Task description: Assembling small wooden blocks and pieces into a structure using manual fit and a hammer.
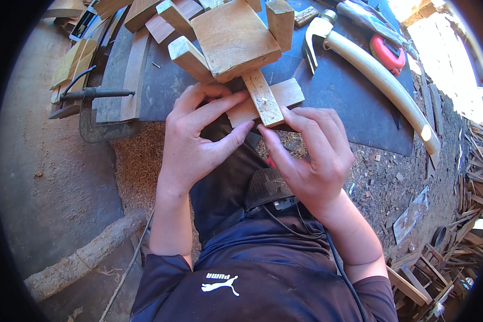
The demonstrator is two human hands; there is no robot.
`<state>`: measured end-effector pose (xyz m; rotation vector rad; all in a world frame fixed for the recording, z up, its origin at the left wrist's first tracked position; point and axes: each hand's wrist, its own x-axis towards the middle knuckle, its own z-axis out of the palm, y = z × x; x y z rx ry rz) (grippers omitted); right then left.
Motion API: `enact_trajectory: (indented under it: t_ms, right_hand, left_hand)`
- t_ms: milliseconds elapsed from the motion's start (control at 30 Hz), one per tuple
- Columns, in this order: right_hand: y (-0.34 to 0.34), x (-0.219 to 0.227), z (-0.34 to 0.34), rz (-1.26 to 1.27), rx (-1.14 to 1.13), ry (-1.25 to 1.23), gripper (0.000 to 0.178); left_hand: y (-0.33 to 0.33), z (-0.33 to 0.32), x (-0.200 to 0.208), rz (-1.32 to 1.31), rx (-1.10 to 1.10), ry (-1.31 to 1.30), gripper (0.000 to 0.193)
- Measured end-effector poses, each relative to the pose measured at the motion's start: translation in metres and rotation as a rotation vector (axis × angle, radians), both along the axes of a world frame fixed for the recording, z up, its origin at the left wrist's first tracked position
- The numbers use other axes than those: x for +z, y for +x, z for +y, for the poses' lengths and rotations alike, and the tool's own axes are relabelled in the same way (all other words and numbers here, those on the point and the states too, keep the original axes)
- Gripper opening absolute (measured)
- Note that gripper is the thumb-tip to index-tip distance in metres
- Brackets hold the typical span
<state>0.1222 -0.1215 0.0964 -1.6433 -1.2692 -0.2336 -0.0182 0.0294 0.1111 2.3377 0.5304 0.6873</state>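
Observation:
A narrow wooden strip [262, 99] juts toward me from under a thick square wooden block [233, 40]. It crosses over a short flat wood piece [288, 93]. My left hand [198, 126] is closed around the left end of the flat piece, with the thumb at its near edge and some fingertips hidden under the block. With thumb and index finger, my right hand [316, 147] pinches the near end of the strip. Splayed wooden legs [189, 58] stick out around the block. Whether the strip is fixed to the block I cannot tell.
On the dark tabletop [338, 102], a claw hammer [381, 70] lies to the right beside a red tape measure [387, 53]. A clamp screw [99, 93] and wooden boards [131, 80] are at left. Scrap wood [440, 273] is heaped at lower right; a log [86, 257] lies lower left.

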Motion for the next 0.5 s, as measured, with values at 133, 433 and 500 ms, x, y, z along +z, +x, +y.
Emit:
enact_trajectory:
  t_ms: [133,433,500]
  right_hand:
    - [-0.0005,0.0006,-0.0013,0.015,0.002,-0.008,0.037]
    - [-0.0015,0.0010,-0.0007,0.025,-0.002,-0.011,0.036]
    - [-0.0015,0.0019,-0.0007,0.020,0.001,-0.013,0.035]
  left_hand:
    - [-0.0010,0.0006,0.0047,0.041,-0.013,-0.015,0.045]
    - [-0.0007,0.0022,0.0049,0.020,-0.023,-0.003,0.043]
    - [-0.0006,0.0017,0.0068,0.027,-0.022,-0.026,0.040]
